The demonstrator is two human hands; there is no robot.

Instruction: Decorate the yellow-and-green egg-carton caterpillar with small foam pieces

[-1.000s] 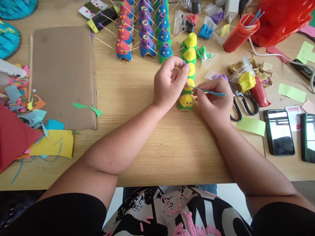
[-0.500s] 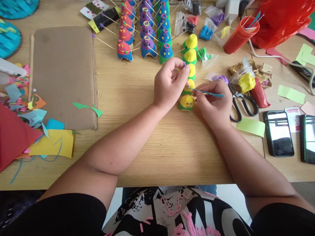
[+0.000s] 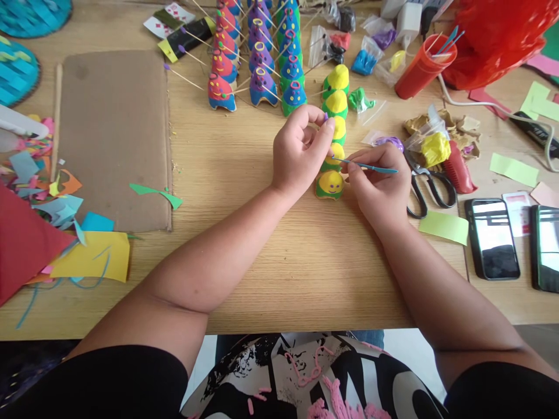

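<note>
Between the thumb and forefinger of my left hand [image 3: 302, 152] is a small lump of purple clay [image 3: 325, 117]. My right hand [image 3: 381, 181] pinches a thin blue modelling tool [image 3: 371, 167], its tip pointing left to the second-nearest yellow-and-green clay figure [image 3: 335, 155], which my left hand partly covers. Nearest me in that row stands a yellow-and-green figure [image 3: 331, 184] with purple eyes and a smile. Farther figures of the row, such as the yellow-topped one [image 3: 339, 129], run away from me behind my left hand.
Rows of red, purple and blue clay figures [image 3: 263, 87] with sticks stand at the back. Cardboard [image 3: 114, 139] and paper scraps lie left. To the right are scissors [image 3: 430, 192], a red cup [image 3: 425, 67], bagged clay [image 3: 435, 148] and two phones [image 3: 492, 238].
The view has shifted very slightly. Both hands stay in nearly the same place, with the purple clay and the blue tool still held.
</note>
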